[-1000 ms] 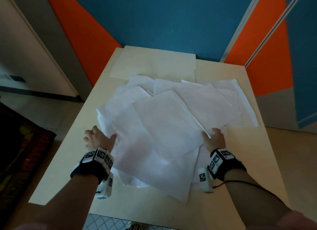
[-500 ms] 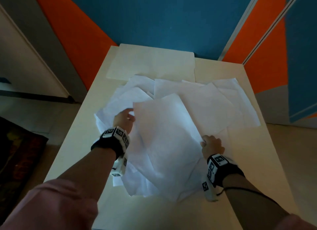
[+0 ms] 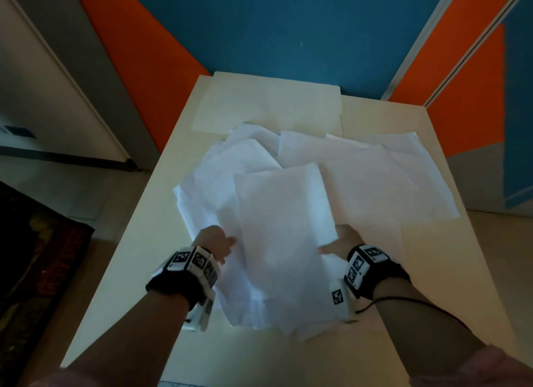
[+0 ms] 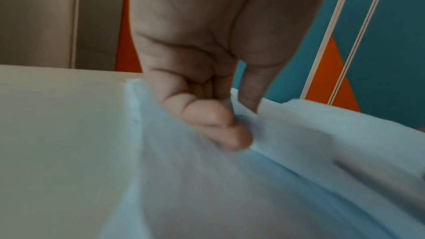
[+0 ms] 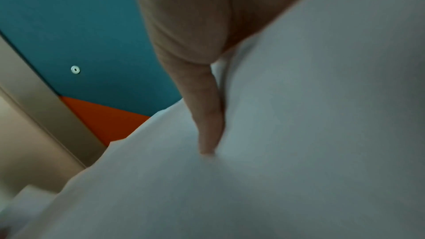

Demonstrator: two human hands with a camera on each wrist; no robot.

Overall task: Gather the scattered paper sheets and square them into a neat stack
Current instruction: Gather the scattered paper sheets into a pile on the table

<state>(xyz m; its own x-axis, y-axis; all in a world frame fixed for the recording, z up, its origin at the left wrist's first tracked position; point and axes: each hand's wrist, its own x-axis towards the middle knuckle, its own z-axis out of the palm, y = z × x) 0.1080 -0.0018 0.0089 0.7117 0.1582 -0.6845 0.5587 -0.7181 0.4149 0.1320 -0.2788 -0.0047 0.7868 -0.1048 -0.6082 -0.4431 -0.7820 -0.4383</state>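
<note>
Gripping a loose bundle of paper sheets [image 3: 282, 242] from both sides, the two hands sit at the near half of the bench [image 3: 121, 271]. Left hand [image 3: 215, 241] at the bundle's left edge; wrist view shows its fingers [image 4: 207, 115] curled and the thumb set against them, pinching a few sheets [image 4: 230, 179]. Right hand [image 3: 344, 239] at the bundle's right edge; in the wrist view the paper [image 5: 299, 134] rises against the palm and one finger [image 5: 208, 115] lies pressed along it. The thumb and other fingers are hidden behind the paper, so the exact grip on that side cannot be told, though the sheets are held up by it.

Held bundle lies between the wrists, edges uneven, near corners drooping toward the bench. It looks slightly blurred.

More sheets [image 3: 389, 178] lie fanned and overlapping on the bench beyond the hands, spread toward the right edge and up to the middle; some pass under the held bundle. A larger pale board or sheet [image 3: 271, 103] lies flat at the far end, partly under the scattered ones.

Behind: blue and orange wall panels [image 3: 288, 25].
</note>
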